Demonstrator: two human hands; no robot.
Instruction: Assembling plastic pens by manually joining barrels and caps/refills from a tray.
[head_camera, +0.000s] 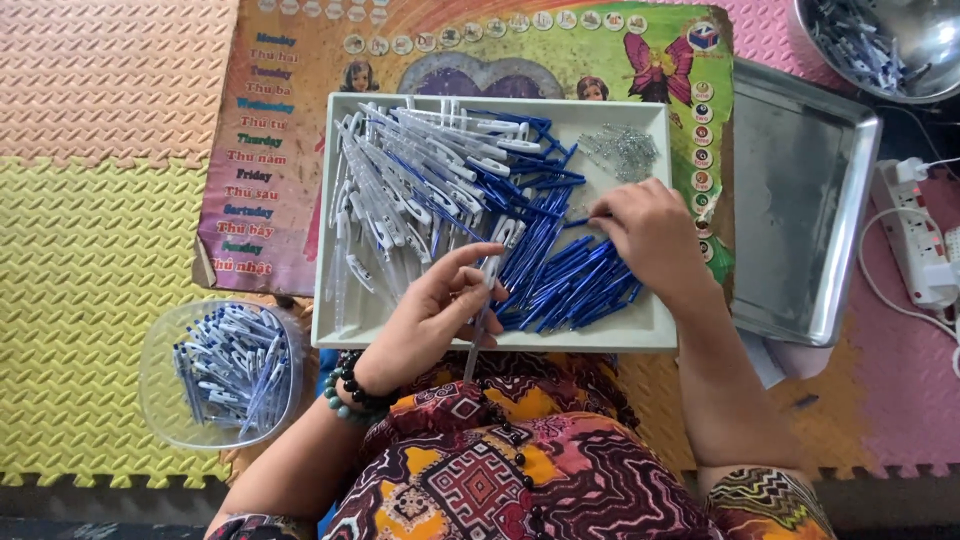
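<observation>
A white rectangular tray (640, 335) lies in front of me on a colourful printed board. It holds a heap of white pen barrels (410, 180) on the left, blue pen refills (560, 280) in the middle and right, and a small pile of metal springs (622, 150) at the far right corner. My left hand (430, 315), with bead bracelets at the wrist, grips a white pen barrel (487, 290) upright over the tray's near edge. My right hand (650, 235) rests on the blue refills, fingertips pinching at one; what it grips is hidden.
A clear round bowl (160, 375) of assembled pens sits on the foam mat at my left. A bare metal tray (800, 200) lies to the right, a metal bowl (930, 60) with pen parts behind it, and a white power strip (915, 240) with cables at far right.
</observation>
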